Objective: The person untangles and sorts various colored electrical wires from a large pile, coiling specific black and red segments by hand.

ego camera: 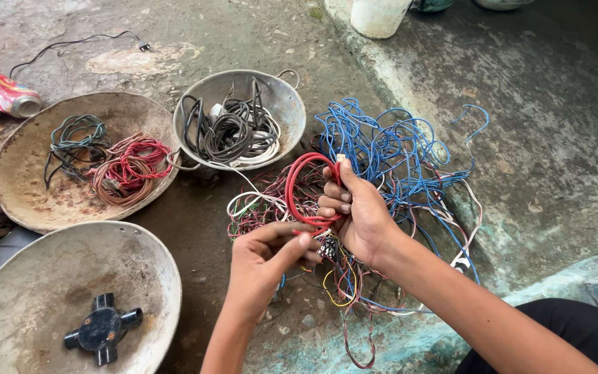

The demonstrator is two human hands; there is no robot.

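Two hands work one red wire loop (pixel 306 187) right over the mixed wire tangle (pixel 382 180) on the ground. The right hand (pixel 354 211) grips the loop closed so it keeps its coil shape; the left hand (pixel 271 253) pinches its lower end. Left of the tangle, a steel bowl (pixel 282 93) holds grey cables and a rusty pan (pixel 29 173) holds red and green coils, so colours look kept apart.

red wire loop (pixel 304 181): smooth, slightly glossy plastic insulation. blue wire tangle (pixel 396 149), at 1 o'clock from it: same plastic sheath, duller. metal bowl (pixel 286 104) at 11 o'clock: grey, matt, scuffed. two wide pans (pixel 29 187) (pixel 29 305) at 9 o'clock: dull metal, rust-stained, rough. black junction box (pixel 102 328): matt plastic. crushed cans (pixel 5 93): shiny printed metal. ground (pixel 555 138): rough, worn concrete.
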